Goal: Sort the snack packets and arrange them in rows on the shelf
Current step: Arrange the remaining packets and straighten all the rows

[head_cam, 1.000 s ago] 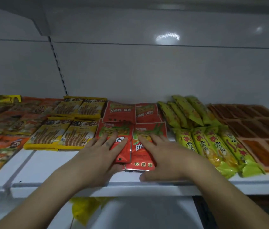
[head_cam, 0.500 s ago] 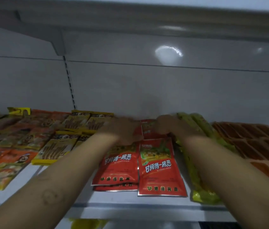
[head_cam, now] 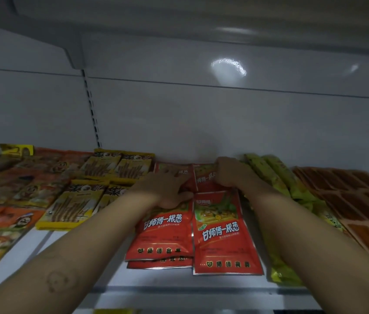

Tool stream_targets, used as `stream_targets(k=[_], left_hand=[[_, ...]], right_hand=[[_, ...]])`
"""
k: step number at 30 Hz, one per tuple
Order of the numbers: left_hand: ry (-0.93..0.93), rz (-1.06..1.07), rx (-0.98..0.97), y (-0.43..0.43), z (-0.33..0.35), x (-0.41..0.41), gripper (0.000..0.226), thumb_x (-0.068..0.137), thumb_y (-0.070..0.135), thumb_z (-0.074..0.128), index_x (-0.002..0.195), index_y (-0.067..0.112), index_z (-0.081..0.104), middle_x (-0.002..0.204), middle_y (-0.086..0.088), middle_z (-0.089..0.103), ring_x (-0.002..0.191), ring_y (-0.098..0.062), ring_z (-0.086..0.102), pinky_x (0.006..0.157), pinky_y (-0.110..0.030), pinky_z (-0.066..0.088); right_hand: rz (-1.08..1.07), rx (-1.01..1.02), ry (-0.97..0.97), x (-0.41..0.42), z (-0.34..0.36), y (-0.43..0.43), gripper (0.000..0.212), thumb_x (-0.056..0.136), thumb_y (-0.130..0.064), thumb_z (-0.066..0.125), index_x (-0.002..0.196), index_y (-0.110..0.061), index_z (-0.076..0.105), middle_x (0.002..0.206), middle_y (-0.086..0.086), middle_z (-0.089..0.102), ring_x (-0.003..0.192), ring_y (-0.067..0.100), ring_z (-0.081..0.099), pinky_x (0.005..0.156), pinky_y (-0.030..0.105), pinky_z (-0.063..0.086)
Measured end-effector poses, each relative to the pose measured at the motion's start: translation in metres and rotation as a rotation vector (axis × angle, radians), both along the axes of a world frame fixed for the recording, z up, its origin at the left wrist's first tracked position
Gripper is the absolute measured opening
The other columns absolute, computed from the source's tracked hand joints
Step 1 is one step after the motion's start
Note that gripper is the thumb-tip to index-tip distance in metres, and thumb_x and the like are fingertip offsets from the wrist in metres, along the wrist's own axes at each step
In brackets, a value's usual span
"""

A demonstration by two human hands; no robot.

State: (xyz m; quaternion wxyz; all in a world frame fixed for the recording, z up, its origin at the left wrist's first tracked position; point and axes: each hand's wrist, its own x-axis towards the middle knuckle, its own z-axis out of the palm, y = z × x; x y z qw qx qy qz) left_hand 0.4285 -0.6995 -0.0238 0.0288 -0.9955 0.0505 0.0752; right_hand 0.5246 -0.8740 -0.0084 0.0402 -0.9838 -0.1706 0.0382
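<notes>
Forearms filled the bottom corners of my feed, crossing the white shelf (head_cam: 179, 291) lip. Just past it lay the front red packets (head_cam: 222, 236), two side by side with edges touching, the left one stacked on another that peeked out below it. Behind them, the left hand (head_cam: 167, 186) lay over the rear left red packet (head_cam: 180, 172), fingers spread on its face and thumb at its near edge; I could not tell whether it gripped or only pressed. The right hand (head_cam: 231, 173) had its fingers curled round the far right corner of the rear right red packet (head_cam: 203, 179), grasping it. Yellow packets (head_cam: 72, 207) sat in rows to the left, green packets (head_cam: 276, 177) just beside the reds on the right, and orange-brown packets (head_cam: 348, 193) beyond those. Farthest was the pale back wall (head_cam: 201, 114).
</notes>
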Motion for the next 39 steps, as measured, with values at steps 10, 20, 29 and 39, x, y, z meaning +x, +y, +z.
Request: stream_targets(k=[10,20,29,39], left_hand=[[0.004,-0.01,0.045,-0.005,0.004,-0.003,0.072,0.095,0.068,0.029,0.155,0.037,0.005,0.165,-0.001,0.005,0.15,-0.03,0.009,0.116,-0.054,0.017],[-0.013,0.0,0.042,-0.003,0.001,-0.004,0.071,0.095,0.068,0.029,0.156,0.038,0.006,0.165,-0.001,0.005,0.15,-0.029,0.009,0.116,-0.054,0.016],[0.007,0.019,0.052,-0.005,0.004,-0.008,0.07,0.096,0.066,0.029,0.155,0.04,0.003,0.165,0.0,0.0,0.151,-0.029,0.006,0.118,-0.056,0.015],[0.024,0.05,-0.002,-0.002,0.001,-0.009,0.069,0.096,0.069,0.018,0.155,0.04,-0.002,0.165,0.001,-0.005,0.151,-0.029,-0.001,0.119,-0.053,0.013]], right_hand=[[-0.104,0.069,0.117,0.004,0.001,0.0,0.065,0.089,-0.05,0.064,0.133,-0.004,0.051,0.129,0.014,0.058,0.112,0.028,0.059,0.084,0.03,0.049],[-0.116,0.46,0.073,0.006,0.006,-0.014,0.047,0.088,-0.022,0.069,0.128,-0.001,0.055,0.128,0.016,0.057,0.097,0.023,0.057,0.075,0.027,0.047],[-0.071,0.135,-0.022,0.002,-0.006,-0.019,0.031,0.095,-0.029,0.057,0.116,-0.007,0.06,0.117,0.013,0.063,0.1,0.026,0.062,0.082,0.032,0.051],[-0.103,0.268,-0.033,0.001,-0.013,-0.014,0.035,0.091,-0.026,0.062,0.12,-0.006,0.061,0.122,0.013,0.063,0.106,0.027,0.061,0.078,0.028,0.045]])
